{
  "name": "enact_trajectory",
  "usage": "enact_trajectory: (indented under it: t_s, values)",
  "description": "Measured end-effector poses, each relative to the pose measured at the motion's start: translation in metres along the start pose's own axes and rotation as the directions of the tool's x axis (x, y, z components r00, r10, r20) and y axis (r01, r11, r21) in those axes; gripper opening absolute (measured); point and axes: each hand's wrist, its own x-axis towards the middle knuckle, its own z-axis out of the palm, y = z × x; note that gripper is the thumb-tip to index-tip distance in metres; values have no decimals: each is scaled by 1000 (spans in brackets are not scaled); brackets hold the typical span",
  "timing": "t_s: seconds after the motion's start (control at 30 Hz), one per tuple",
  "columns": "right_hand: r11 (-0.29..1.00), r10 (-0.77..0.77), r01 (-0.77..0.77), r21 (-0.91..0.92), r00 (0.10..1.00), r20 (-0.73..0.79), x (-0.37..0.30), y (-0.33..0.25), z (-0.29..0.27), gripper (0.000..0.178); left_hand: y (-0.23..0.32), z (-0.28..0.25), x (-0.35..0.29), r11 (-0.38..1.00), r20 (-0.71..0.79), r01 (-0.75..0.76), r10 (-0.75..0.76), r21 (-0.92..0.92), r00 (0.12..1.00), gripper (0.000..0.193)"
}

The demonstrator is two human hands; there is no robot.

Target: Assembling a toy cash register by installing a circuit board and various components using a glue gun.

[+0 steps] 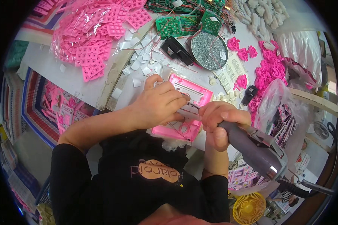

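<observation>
A pink plastic case (203,93), open and showing its inside with thin wires, lies on the worktable in front of me. My left hand (157,98) grips it from the left, its fingers bent over the middle of the case and partly hiding it. In my right hand (223,118) is a dark grey electric screwdriver (251,150), its body slanting down to the right. The tip of the screwdriver points into the case, close to my left fingertips. Whether it touches a screw is hidden by my fingers.
A round tin of small screws (208,50) stands beyond the case, beside a black plastic part (176,50). Green circuit boards (176,26) with wires lie behind. A bag of pink keypads (95,33) sits far left, pink loops (268,71) at right, a yellow basket (249,208) below.
</observation>
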Motion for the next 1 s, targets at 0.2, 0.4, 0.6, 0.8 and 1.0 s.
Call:
enact_trajectory:
  t_s: [0.2,0.4,0.6,0.8,1.0]
  values:
    - [1000,-10,10,-2,1000,7,2,4,3,32,0,-1,-1,1000,7,1,-1,9,1000,50]
    - [1000,-4,4,-16,999,-54,-1,4,5,32,0,0,-1,1000,10,7,-7,-17,1000,50]
    - [1000,9,-8,26,998,-63,5,-4,4,33,4,-10,6,995,16,88,-87,-57,996,42]
    - [997,-48,51,50,998,-46,7,-7,4,37,2,-5,20,998,-22,-36,37,43,999,28]
    - [956,-85,103,274,993,-77,21,-18,4,34,-8,5,24,926,-85,-21,-11,-377,996,17]
